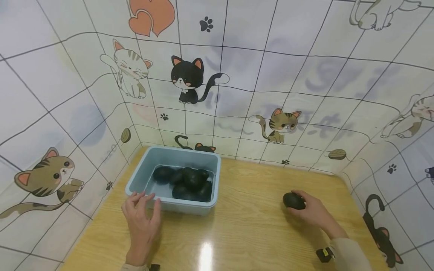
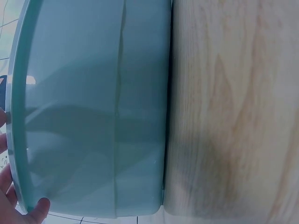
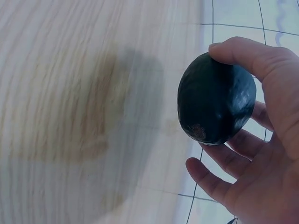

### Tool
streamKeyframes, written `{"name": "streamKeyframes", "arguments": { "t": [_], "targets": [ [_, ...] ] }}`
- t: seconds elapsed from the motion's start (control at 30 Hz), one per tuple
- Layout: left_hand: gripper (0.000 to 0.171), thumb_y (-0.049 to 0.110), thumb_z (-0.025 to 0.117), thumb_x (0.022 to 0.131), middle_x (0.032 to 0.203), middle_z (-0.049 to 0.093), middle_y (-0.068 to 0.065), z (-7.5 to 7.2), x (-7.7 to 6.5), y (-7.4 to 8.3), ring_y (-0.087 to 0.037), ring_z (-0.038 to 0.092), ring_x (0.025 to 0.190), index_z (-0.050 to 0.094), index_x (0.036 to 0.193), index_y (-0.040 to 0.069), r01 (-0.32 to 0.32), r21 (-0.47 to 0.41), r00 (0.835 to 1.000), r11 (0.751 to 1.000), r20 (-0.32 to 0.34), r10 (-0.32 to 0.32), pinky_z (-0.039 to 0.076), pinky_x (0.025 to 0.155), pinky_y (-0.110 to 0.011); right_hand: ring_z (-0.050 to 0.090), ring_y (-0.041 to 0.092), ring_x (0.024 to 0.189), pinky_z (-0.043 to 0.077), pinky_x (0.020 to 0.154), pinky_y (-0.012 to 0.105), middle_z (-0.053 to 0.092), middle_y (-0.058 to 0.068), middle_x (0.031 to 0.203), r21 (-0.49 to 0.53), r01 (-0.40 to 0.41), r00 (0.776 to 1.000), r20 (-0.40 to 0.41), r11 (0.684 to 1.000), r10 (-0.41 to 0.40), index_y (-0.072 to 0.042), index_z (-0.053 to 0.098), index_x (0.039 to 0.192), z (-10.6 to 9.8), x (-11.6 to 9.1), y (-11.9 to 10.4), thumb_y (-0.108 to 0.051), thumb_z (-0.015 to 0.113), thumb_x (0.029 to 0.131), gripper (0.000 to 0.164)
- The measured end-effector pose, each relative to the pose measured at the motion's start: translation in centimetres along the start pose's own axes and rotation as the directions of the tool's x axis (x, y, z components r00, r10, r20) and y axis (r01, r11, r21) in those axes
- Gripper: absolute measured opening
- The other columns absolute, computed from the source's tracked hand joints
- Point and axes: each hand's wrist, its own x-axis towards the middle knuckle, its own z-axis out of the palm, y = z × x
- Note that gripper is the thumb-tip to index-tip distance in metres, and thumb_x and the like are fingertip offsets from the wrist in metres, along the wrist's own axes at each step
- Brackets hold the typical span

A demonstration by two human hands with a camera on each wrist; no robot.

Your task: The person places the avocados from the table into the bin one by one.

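In the head view, my right hand (image 1: 313, 211) holds a dark green avocado (image 1: 293, 201) above the right side of the wooden table. The right wrist view shows the thumb on one side of this avocado (image 3: 216, 100) and fingers on the other, with a brownish patch at its lower end. At the left, my left hand (image 1: 141, 222) grips the front-left rim of a light blue plastic bin (image 1: 184, 207), fingers over the edge and thumb against the outer wall. Several dark avocados (image 1: 193, 180) lie piled inside, mostly toward the bin's right half.
The wooden table (image 1: 251, 226) meets a tiled-pattern covering with cartoon cats (image 1: 237, 82) at the back and both sides. The bin stands near the back-left corner. A small black device (image 1: 324, 255) sits by the right sleeve (image 1: 349, 254).
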Motion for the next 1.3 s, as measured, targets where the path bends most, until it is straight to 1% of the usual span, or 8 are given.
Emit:
{"name": "streamKeyframes", "arguments": {
  "t": [0.17,0.37,0.57,0.77,0.9,1.07,1.17,1.3],
  "targets": [
    [0.024,0.018,0.072,0.092,0.125,0.056,-0.031,-0.1,0.0,0.0,-0.053,0.042,0.13,0.072,0.106,-0.001,-0.006,-0.002,1.0,1.0,-0.002,0.006,0.029,0.105,-0.055,0.065,0.053,0.123,0.058,0.09,0.061,0.064,0.032,0.141,-0.01,0.022,1.0,-0.007,1.0,-0.022,-0.004,0.054,0.151,0.1,0.7,-0.8,-0.038,0.087,0.087,0.079],
    [0.021,0.016,0.074,0.089,0.122,0.058,-0.029,0.0,0.1,0.1,-0.05,0.045,0.127,0.074,0.104,0.002,-0.037,-0.012,0.999,0.999,-0.035,0.036,0.03,0.102,-0.055,0.067,0.048,0.119,0.058,0.09,0.058,0.067,0.029,0.138,-0.019,0.073,0.997,-0.032,0.997,-0.073,-0.004,0.058,0.147,0.0,1.4,-1.8,-0.032,0.088,0.087,0.073],
    [0.023,0.019,0.072,0.092,0.123,0.056,-0.03,-0.2,0.1,0.1,-0.053,0.043,0.128,0.073,0.104,0.0,-0.017,0.001,1.0,1.0,-0.004,0.017,0.029,0.105,-0.054,0.068,0.046,0.12,0.058,0.091,0.058,0.067,0.026,0.139,-0.02,0.098,0.995,-0.016,0.995,-0.098,-0.005,0.059,0.147,-0.1,2.2,-3.1,-0.035,0.087,0.087,0.072],
    [0.021,0.016,0.074,0.091,0.123,0.058,-0.029,-0.3,0.0,0.2,-0.051,0.044,0.129,0.073,0.105,0.0,-0.003,-0.002,1.0,1.0,0.0,0.003,0.03,0.104,-0.057,0.066,0.048,0.124,0.057,0.094,0.061,0.064,0.027,0.144,-0.02,0.121,0.993,-0.001,0.992,-0.121,-0.005,0.057,0.149,-0.3,2.9,-4.7,-0.035,0.086,0.088,0.074],
    [0.021,0.016,0.074,0.091,0.124,0.057,-0.028,-0.4,0.0,0.3,-0.051,0.044,0.131,0.073,0.106,0.001,0.009,-0.001,1.0,1.0,0.009,-0.009,0.03,0.105,-0.058,0.066,0.048,0.125,0.057,0.095,0.061,0.063,0.027,0.146,-0.024,0.15,0.989,-0.003,0.988,-0.15,-0.005,0.057,0.15,-0.6,3.6,-5.8,-0.033,0.085,0.089,0.073],
    [0.021,0.015,0.074,0.09,0.12,0.058,-0.029,-0.2,0.1,0.2,-0.052,0.045,0.128,0.074,0.104,0.0,-0.031,-0.019,0.999,0.999,-0.028,0.031,0.03,0.104,-0.059,0.067,0.043,0.124,0.057,0.095,0.058,0.062,0.023,0.149,-0.004,0.175,0.985,0.0,0.985,-0.175,-0.008,0.056,0.151,-0.6,4.4,-7.2,-0.036,0.085,0.089,0.074],
    [0.021,0.016,0.074,0.089,0.118,0.059,-0.03,-0.1,0.1,0.1,-0.053,0.046,0.126,0.075,0.103,0.0,-0.056,-0.028,0.997,0.998,-0.049,0.054,0.03,0.104,-0.058,0.069,0.041,0.122,0.057,0.094,0.057,0.063,0.021,0.148,-0.013,0.202,0.979,-0.004,0.979,-0.202,-0.009,0.057,0.151,-0.5,4.8,-7.9,-0.038,0.085,0.089,0.074],
    [0.023,0.019,0.073,0.089,0.118,0.059,-0.03,0.0,0.0,-0.1,-0.053,0.046,0.126,0.075,0.102,0.0,-0.067,-0.025,0.996,0.997,-0.053,0.065,0.029,0.104,-0.056,0.069,0.039,0.122,0.057,0.094,0.056,0.064,0.02,0.147,-0.022,0.227,0.974,-0.007,0.974,-0.228,-0.009,0.057,0.15,-0.3,5.4,-8.8,-0.037,0.085,0.088,0.074]
  ]
}}
